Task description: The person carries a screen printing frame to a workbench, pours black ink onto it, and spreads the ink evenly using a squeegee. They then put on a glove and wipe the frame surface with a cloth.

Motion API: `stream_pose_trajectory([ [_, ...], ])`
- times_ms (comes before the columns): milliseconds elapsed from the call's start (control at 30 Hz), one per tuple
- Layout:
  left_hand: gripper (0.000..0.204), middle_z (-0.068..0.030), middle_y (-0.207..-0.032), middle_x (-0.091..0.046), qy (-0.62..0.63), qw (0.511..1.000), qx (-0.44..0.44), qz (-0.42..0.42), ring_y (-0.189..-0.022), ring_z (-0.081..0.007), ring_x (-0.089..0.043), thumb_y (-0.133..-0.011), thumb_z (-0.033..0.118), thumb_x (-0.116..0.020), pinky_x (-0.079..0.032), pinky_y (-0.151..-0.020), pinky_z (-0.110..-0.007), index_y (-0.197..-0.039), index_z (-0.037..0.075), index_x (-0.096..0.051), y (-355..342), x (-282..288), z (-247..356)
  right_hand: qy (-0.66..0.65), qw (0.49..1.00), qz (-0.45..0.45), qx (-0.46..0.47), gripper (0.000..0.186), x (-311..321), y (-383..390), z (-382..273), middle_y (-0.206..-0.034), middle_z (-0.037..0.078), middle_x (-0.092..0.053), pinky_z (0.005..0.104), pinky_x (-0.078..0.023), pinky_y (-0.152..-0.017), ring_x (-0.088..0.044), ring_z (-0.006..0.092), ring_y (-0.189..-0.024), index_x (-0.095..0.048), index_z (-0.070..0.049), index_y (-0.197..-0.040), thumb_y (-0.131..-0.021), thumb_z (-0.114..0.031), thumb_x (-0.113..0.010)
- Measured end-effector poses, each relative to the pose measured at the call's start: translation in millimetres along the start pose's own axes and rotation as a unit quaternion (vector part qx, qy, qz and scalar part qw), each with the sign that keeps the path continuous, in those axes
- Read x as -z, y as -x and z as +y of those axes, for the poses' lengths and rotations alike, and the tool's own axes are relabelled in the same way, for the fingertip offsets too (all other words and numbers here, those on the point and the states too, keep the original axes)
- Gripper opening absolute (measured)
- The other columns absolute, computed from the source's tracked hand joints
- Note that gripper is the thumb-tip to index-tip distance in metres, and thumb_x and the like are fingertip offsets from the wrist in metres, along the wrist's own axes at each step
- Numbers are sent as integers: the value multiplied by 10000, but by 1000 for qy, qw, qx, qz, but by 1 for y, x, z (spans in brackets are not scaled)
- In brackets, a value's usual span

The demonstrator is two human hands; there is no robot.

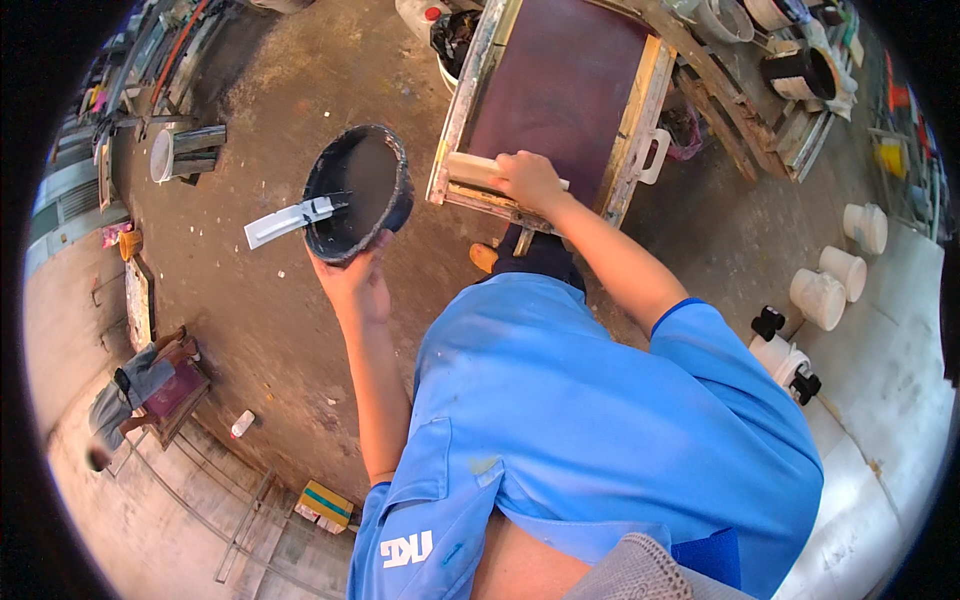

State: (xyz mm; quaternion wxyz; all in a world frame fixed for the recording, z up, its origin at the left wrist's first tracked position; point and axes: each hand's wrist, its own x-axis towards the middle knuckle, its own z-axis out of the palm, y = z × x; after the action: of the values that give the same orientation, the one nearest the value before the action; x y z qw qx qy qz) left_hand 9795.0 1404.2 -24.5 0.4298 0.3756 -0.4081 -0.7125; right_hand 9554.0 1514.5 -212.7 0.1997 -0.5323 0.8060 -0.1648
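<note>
My left hand [360, 285] grips the near side of a round black tub [403, 195], its thumb by the rim. Dark grey paste or ink lies inside the tub, which is held tilted over the floor. A pale flat-handled spatula [285, 222] leans out over its left rim, with its dark end inside. To the right, my right hand [530, 183] is closed around a light wooden bar like a squeegee [472, 168]. This bar lies at the near end of a framed printing screen [565, 75] with dark maroon mesh. The bar's lower edge is hidden.
A white jug with a red cap [418, 15] and a lined bucket [447, 72] stand left of the screen. White pails [818, 298] line the right wall. Wooden planks [735, 110] lean beyond the screen. Far left, another person [130, 395] is beside a second maroon panel [178, 390].
</note>
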Motion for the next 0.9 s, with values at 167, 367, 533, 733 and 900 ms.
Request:
stream_pose_trajectory([
  [167,804,-88,-1265,-529,-6,1000,-5,6,-1113,-231,-581,-646,-169,-713,-562,-869,-378,-1348,81,-411,9,1,9,-71,997,-37,9,448,13,-16,25,-813,208,-657,494,-485,-728,-638,396,-834,-619,-53,-854,-803,-495,-676],
  [367,806,-98,-1270,-527,-8,999,3,32,-1109,-241,-591,-639,-152,-716,-568,-846,-384,-1348,78,-408,16,6,12,-135,985,-79,65,418,35,-32,39,-841,176,-657,488,-489,-745,-631,378,-845,-649,-73,-920,-798,-470,-689],
  [533,810,-99,-1288,-513,9,999,-5,40,-1136,-248,-572,-650,-150,-708,-552,-875,-405,-1362,79,-397,26,19,8,-47,977,-13,205,226,80,-54,24,-909,48,-673,403,-460,-806,-599,275,-933,-704,-154,-982,-760,-197,-718],
  [733,813,-103,-1309,-502,15,999,-19,44,-1183,-255,-542,-659,-138,-723,-527,-923,-404,-1370,76,-392,35,32,6,127,938,-14,321,301,48,-77,14,-925,-88,-652,345,-375,-803,-554,162,-923,-722,-234,-975,-740,-59,-655],
  [900,723,-124,-1263,-549,-2,998,-44,54,-1079,-278,-603,-696,-103,-736,-546,-870,-439,-1321,91,-430,43,52,-1,173,927,1,334,288,27,-76,0,-924,-104,-650,395,-336,-876,-526,156,-983,-736,-320,-944,-746,-112,-705],
])
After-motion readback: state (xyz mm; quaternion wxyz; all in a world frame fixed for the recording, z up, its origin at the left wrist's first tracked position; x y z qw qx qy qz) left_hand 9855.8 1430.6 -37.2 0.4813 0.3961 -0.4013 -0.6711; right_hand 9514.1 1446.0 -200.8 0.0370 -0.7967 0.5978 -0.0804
